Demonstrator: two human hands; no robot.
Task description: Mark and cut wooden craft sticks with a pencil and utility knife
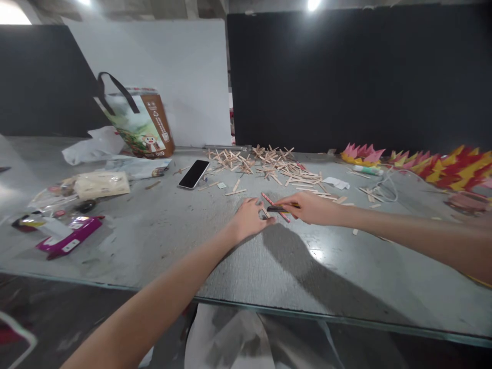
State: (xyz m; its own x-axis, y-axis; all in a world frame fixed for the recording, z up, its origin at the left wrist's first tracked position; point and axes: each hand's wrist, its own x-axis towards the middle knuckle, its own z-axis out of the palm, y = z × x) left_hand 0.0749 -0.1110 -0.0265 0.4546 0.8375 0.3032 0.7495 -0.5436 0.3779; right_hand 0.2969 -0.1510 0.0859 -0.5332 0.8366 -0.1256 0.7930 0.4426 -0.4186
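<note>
— Hands first: what is held, and how?

— Right hand [313,207]: a dark, slim tool [280,209] is pinched between its fingers, tip pointed toward the left hand; what kind of tool cannot be told. Left hand [249,218]: laid flat on the counter [307,277], fingers pressed down on a small wooden stick [265,212]; nothing is clasped in it, the stick is only pinned.

— Where is the red stick?

— A red stick [273,201] is seen lying slantwise between the two grips, just beyond the left fingertips and under the tip of the tool, which appears to be touching it.

— How much seems done?

— Beyond both hands a heap of crossed sticks [265,161] is spread out, so many crosses may be judged finished. Loose single sticks [307,187] are scattered between that heap and the right hand, so more is likely left. The piece under the hands is judged unfinished.

— What else is set around?

— Beyond and to the left of the left hand a phone [194,173] is laid face up. Further left a printed bag [140,123] with a dark handle is stood, with plastic packets [96,184] and a purple box [71,241] nearer the counter's edge. Beyond and to the right of the right hand a glue stick [367,169] is laid, and past it a row of folded paper shapes [442,164] in pink, yellow and red.
</note>
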